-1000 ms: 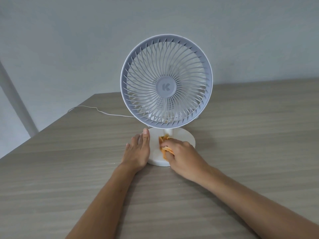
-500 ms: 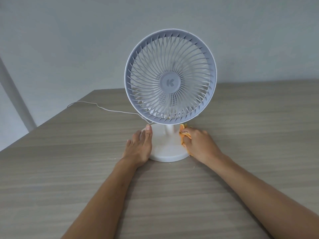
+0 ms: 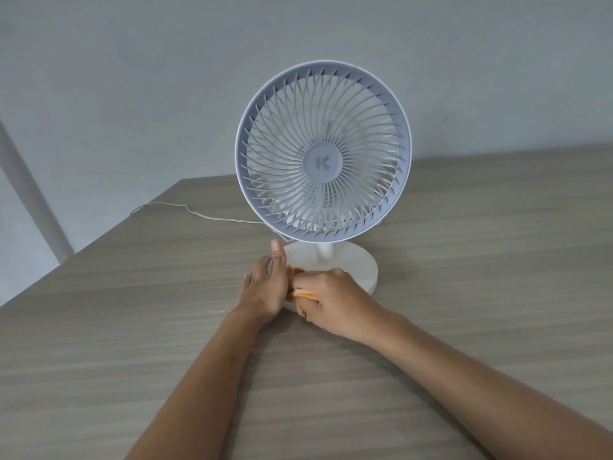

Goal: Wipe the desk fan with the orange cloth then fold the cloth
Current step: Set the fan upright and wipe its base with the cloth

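Cloth (image 3: 303,293) (orange) bunched under right fingers (image 3: 318,277) on fan base (image 3: 358,267).

A wide bench of grey-brown wood-grain laminate (image 3: 481,260) fills the lower view, its far left corner cut off against a plain pale grey wall (image 3: 166,78). At the far left a pale slanted post (image 3: 30,197) stands beyond the bench edge.

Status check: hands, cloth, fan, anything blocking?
Left hand open, braced against fan base. Right hand shut on orange cloth, wiping base's front-left. Nothing blocking; cord trails behind.
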Demonstrator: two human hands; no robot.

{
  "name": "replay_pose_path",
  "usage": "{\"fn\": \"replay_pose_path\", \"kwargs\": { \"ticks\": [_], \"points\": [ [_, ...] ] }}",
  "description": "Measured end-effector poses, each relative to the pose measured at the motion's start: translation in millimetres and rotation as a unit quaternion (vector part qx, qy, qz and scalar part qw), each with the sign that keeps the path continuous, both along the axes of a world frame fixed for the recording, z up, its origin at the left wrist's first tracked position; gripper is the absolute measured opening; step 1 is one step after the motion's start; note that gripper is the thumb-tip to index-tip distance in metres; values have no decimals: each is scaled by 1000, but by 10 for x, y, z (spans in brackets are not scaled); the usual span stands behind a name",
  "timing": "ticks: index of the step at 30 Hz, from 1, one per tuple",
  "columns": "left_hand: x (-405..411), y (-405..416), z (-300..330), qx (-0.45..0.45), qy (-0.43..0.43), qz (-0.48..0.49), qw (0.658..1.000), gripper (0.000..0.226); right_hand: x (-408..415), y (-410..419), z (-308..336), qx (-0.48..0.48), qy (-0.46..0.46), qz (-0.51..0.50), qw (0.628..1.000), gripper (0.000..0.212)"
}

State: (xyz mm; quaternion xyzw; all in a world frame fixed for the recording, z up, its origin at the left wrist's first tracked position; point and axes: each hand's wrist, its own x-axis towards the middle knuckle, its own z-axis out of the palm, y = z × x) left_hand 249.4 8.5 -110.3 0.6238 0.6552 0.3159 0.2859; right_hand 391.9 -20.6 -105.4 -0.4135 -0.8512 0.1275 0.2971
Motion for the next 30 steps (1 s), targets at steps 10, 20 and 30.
{"fn": "replay_pose_path", "kwargs": {
  "ticks": [10, 20, 30],
  "points": [
    [-54, 113, -98, -6, -23, 22, 999, 73, 500, 230, 56, 32, 185, -195, 963, 27],
    [12, 6, -2, 4, -15, 4, 1000, 66, 67, 23, -66, 54, 10, 0, 998, 20],
    [-2, -52, 0, 21, 97, -30, 995, 59, 515, 193, -2, -13, 50, -165, 985, 29]
  ]
}}
